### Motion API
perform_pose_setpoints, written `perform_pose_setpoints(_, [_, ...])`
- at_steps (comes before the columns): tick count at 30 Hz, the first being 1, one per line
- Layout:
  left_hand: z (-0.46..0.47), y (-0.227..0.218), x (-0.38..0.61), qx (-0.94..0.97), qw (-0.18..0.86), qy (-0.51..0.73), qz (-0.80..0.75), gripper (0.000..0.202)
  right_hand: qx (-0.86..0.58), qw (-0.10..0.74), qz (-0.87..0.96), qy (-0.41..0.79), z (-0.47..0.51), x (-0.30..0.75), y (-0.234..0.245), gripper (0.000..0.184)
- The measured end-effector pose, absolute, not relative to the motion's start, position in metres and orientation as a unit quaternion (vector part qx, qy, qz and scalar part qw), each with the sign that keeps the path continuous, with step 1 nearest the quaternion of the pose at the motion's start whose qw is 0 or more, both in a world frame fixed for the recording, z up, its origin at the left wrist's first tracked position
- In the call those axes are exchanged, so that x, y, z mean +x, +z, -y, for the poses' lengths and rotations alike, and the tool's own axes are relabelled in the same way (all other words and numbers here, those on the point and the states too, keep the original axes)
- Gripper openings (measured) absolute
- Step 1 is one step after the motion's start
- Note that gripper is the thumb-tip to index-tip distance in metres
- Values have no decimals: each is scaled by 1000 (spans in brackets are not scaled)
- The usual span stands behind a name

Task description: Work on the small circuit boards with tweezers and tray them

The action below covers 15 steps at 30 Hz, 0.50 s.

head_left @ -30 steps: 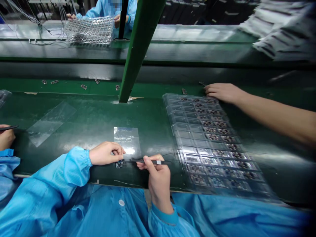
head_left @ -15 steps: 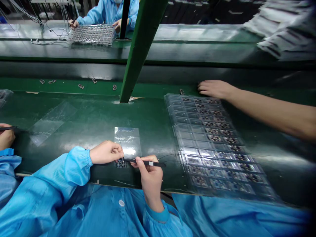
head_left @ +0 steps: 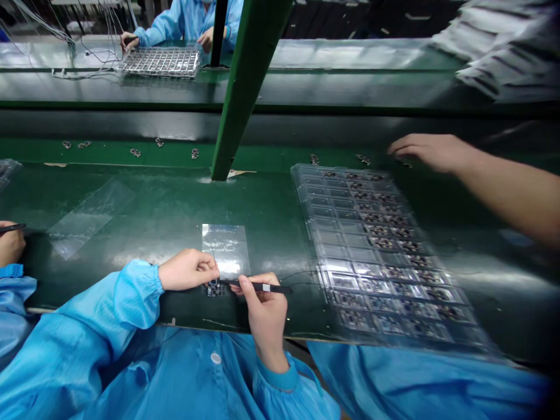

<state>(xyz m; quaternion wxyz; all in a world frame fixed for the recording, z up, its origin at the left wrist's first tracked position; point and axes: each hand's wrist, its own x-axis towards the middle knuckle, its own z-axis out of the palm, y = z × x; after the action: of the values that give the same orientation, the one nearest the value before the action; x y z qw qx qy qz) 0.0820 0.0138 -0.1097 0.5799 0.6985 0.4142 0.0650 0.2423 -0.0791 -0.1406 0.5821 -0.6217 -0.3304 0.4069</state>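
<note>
A small circuit board (head_left: 214, 289) lies close to the bench's front edge. The pinched fingers of my left hand (head_left: 186, 270) are at its upper edge, partly covering it, and a thin dark wire rises beside them. From the right, my right hand (head_left: 266, 309) is closed round black tweezers (head_left: 262, 287), whose tips point left at the board. What the tips touch is too small to make out. Just behind both hands, a clear plastic sheet (head_left: 227, 248) rests flat on the green bench (head_left: 170, 216).
A clear compartment tray (head_left: 345, 239) with many small boards lies at right. A co-worker's hand (head_left: 433, 151) reaches over the green strip behind it, where small parts (head_left: 135, 153) lie. A green post (head_left: 236, 111) rises centrally. Another clear sheet (head_left: 91, 219) and a neighbour's hand (head_left: 11, 245) are left.
The co-worker's hand at right has moved further right along the strip, uncovering small parts. Small parts on the strip have shifted slightly left. My hands, tweezers and board have hardly moved.
</note>
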Motion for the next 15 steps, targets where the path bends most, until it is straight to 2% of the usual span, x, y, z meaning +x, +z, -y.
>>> perform_pose_setpoints(15, [-15,-113,82,674,607,65,-415,20,-626,579,339,397,80,241,-144,28])
